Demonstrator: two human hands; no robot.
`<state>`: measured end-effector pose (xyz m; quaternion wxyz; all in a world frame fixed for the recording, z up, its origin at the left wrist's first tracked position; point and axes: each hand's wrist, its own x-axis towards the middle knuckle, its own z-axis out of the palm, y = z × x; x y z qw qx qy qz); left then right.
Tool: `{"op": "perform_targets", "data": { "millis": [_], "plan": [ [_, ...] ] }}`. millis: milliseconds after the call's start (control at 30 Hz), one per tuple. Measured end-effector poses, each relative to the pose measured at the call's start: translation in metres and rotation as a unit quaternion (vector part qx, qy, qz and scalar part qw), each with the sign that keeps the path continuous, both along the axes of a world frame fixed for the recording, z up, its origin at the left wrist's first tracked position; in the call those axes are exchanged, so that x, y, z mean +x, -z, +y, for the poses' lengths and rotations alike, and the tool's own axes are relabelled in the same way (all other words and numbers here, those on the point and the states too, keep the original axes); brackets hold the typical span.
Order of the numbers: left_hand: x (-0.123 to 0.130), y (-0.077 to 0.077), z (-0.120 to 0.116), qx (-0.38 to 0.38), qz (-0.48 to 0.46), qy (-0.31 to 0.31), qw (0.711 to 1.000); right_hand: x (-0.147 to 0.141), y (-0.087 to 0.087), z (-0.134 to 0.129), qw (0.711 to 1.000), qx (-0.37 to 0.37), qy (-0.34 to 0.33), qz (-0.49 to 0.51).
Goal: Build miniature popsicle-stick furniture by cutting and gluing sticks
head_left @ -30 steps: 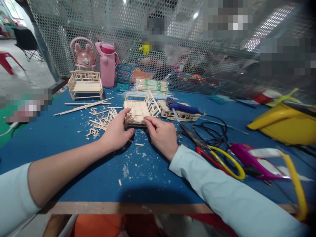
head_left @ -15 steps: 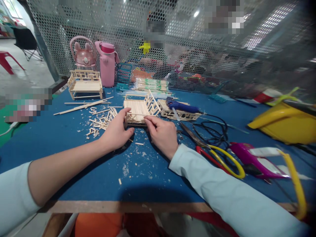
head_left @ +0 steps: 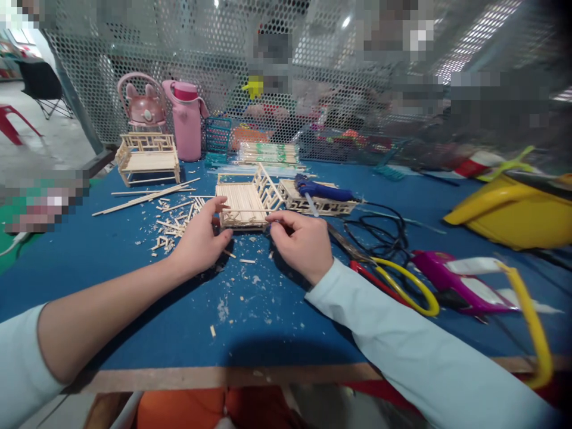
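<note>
Stick bench [head_left: 245,196] stands on the blue table [head_left: 187,333], between the wearer's two hands. Left hand [head_left: 199,238]: thumb and fingers apart, fingertips at the bench's left front corner, presumably to steady it. Right hand [head_left: 306,244]: thumb and forefinger drawn close together at the right end of the front rail [head_left: 248,210], apparently to keep that end in line; whether they are clamped on it cannot be told. Scissors [head_left: 366,259] lie just to the right of this hand, probably so placed for easy reach. Glue gun [head_left: 328,192] rests across a stick frame [head_left: 330,207], which seems to serve as a stand.

Table surface: pale flecks [head_left: 223,310] and offcuts [head_left: 247,261] before the bench, a heap of cut sticks [head_left: 176,225] to its left. Farther back, a second bench [head_left: 149,159] stands upright near a pink bottle [head_left: 186,128]. Perforated metal screen [head_left: 214,59] bounds the far side; objects behind it are blurred. Beyond, at far left, a red stool [head_left: 13,122] and a black chair [head_left: 40,80] stand on a pale floor [head_left: 56,143].
</note>
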<state>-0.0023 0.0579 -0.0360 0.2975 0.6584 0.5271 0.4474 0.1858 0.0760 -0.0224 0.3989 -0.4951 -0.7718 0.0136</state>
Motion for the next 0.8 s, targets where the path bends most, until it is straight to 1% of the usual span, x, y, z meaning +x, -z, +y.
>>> {"op": "perform_targets", "data": {
  "millis": [133,233,300,367,433,500,600,667,800],
  "plan": [
    [-0.003,-0.003,-0.002,-0.014,-0.009,-0.003,1.0,0.007,-0.006,-0.004,1.0,-0.003,-0.001,0.001],
    [-0.005,-0.004,-0.004,0.0,0.016,-0.017,1.0,0.009,-0.008,-0.005,0.999,-0.026,-0.019,-0.023],
    [-0.007,-0.004,-0.005,0.04,0.068,-0.043,0.996,0.008,-0.008,-0.006,0.998,-0.04,-0.03,-0.039],
    [-0.008,-0.003,-0.007,0.094,0.127,-0.07,0.985,0.006,-0.007,-0.007,0.996,-0.056,-0.033,-0.054],
    [-0.009,-0.003,-0.008,0.141,0.167,-0.078,0.973,0.004,-0.007,-0.008,0.994,-0.079,-0.037,-0.067],
    [-0.008,-0.002,-0.008,0.171,0.183,-0.068,0.966,0.002,-0.006,-0.008,0.992,-0.1,-0.043,-0.07],
    [-0.005,-0.001,-0.008,0.194,0.192,-0.046,0.961,-0.001,-0.005,-0.008,0.99,-0.11,-0.05,-0.072],
    [-0.003,-0.001,-0.009,0.198,0.196,-0.035,0.96,-0.002,-0.005,-0.008,0.989,-0.111,-0.057,-0.077],
    [-0.002,-0.001,-0.01,0.178,0.199,-0.02,0.963,-0.004,-0.004,-0.009,0.988,-0.112,-0.07,-0.08]
  ]
}}
